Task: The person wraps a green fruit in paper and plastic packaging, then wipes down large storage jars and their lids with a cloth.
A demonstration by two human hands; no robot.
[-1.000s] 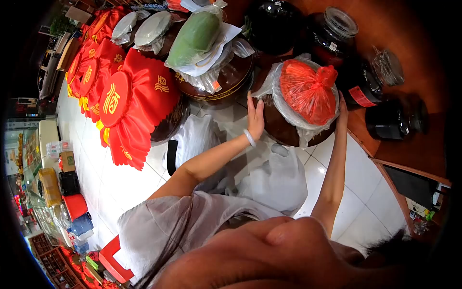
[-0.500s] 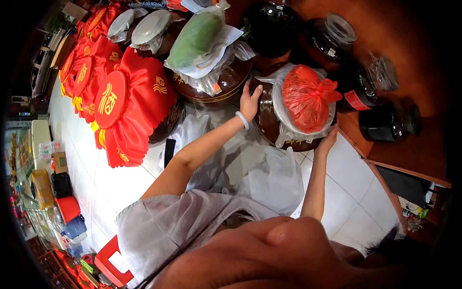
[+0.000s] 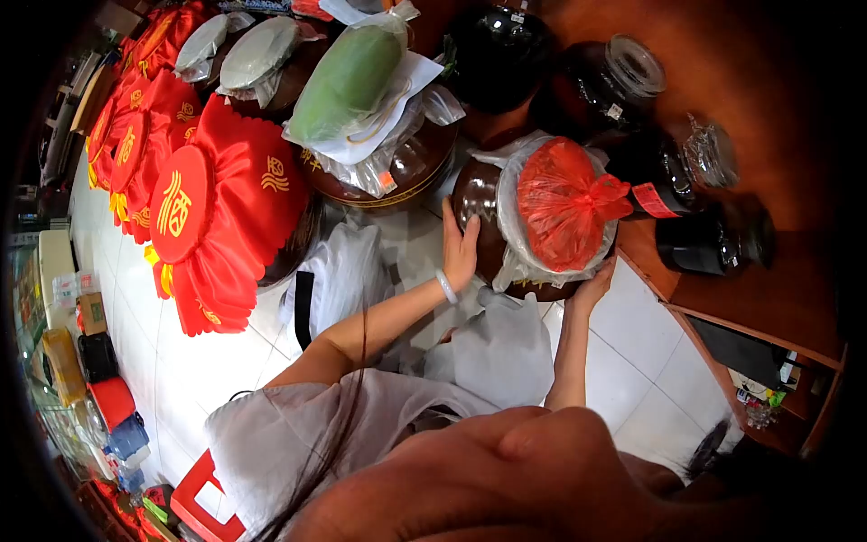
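A dark brown glazed jar (image 3: 475,194) stands on the floor in front of me, its mouth wrapped in clear plastic with a red plastic bag (image 3: 562,206) bunched on top. My left hand (image 3: 461,248), with a pale bangle at the wrist, presses against the jar's left side, thumb and fingers apart along the curve. On the near right side, my right hand (image 3: 593,285) cups the jar below the plastic; its fingertips are partly hidden. Just left of this jar is another brown jar (image 3: 411,167) topped by a green bag (image 3: 350,86) and white paper.
Jars under red cloth covers (image 3: 226,203) with gold characters stand at the left. Dark glass jars (image 3: 596,86) sit on a wooden shelf (image 3: 754,303) at the right. A red stool (image 3: 191,488) is at lower left, on white floor tiles (image 3: 623,370).
My left hand has slid along the jar's side toward me. My right hand stays at the jar's near right side. The whole view has shifted slightly.
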